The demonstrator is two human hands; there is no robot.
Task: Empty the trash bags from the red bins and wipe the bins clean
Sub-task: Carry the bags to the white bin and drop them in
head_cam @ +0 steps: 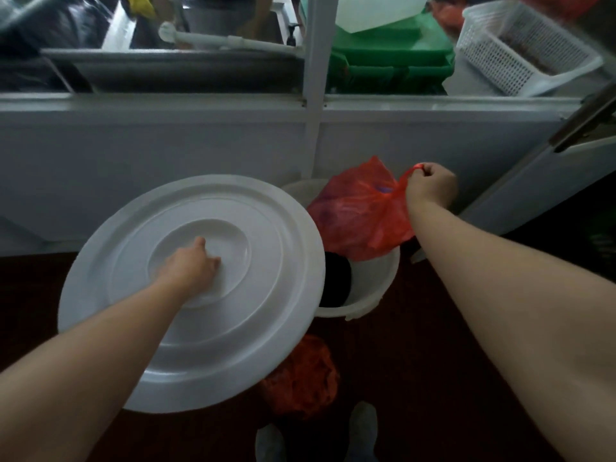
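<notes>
- Head view: the left hand (pixel 193 265) curls its fingers into the centre of the white lid (pixel 233 328), holding it tilted over part of the white bucket (pixel 376 288).
- The right hand (pixel 431 188) is fisted, pinching the handle of a red bag (pixel 360 215) above the bucket's mouth.
- A 2nd red bag (pixel 300 378) lies on the floor.

Round white plastic lid (pixel 250 328) L of white plastic bucket (pixel 383 281), overlapping rim; red plastic bag (pixel 360 215) over bucket; crumpled orange bag (pixel 300 378) on floor (pixel 433 361) in front.
</notes>
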